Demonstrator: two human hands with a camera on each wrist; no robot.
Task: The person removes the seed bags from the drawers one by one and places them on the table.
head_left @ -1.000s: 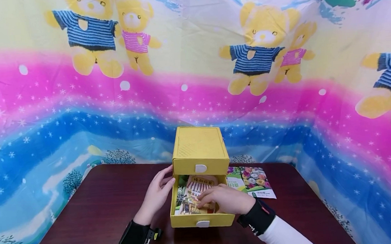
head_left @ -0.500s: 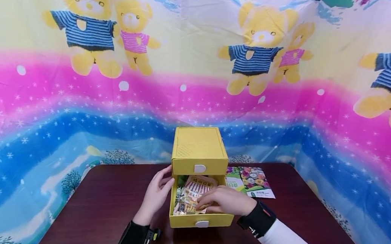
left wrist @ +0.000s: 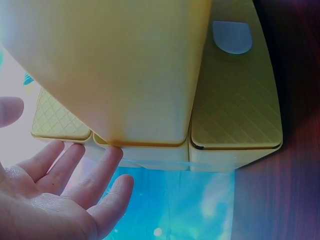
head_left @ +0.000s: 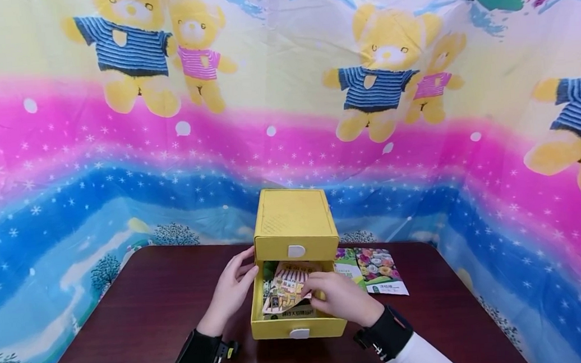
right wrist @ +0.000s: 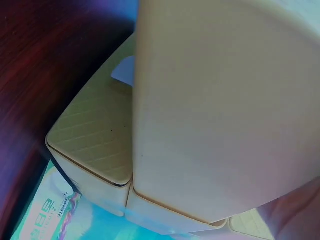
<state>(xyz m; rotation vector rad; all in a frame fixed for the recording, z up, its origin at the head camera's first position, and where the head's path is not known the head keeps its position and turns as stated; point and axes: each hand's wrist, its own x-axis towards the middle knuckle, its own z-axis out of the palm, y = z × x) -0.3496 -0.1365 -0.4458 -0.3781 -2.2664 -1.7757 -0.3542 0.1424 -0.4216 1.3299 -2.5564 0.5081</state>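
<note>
The right hand (head_left: 341, 299) pinches the lower right edge of an illustrated packet (head_left: 285, 289) between bent fingers and thumb. The packet is thin, flat and oblong, printed with a striped awning, and its lower edge curves up toward the fingertips. It lies inside a pulled-out drawer (head_left: 273, 332), a little below the centre of the frame. Its long axis runs away from the person, the awning end pointing toward the back of the drawer and slightly right, the other end toward the front left. A dark packet (head_left: 294, 312) shows beneath it.

The left hand (head_left: 229, 292) has its fingers spread, fingertips touching the left side of the yellow cabinet (head_left: 295, 215). The cabinet is boxy with rounded corners; in the left wrist view the drawer's underside is smooth, while a lower drawer front (left wrist: 232, 100) bears embossed diamonds and a rounded white tab (left wrist: 232, 37).

Right of the cabinet, flat flower packets (head_left: 381, 270) lie on a glossy, dark reddish table (head_left: 177, 290). A creased cloth (head_left: 265, 104) printed with bears fills the upper frame.
</note>
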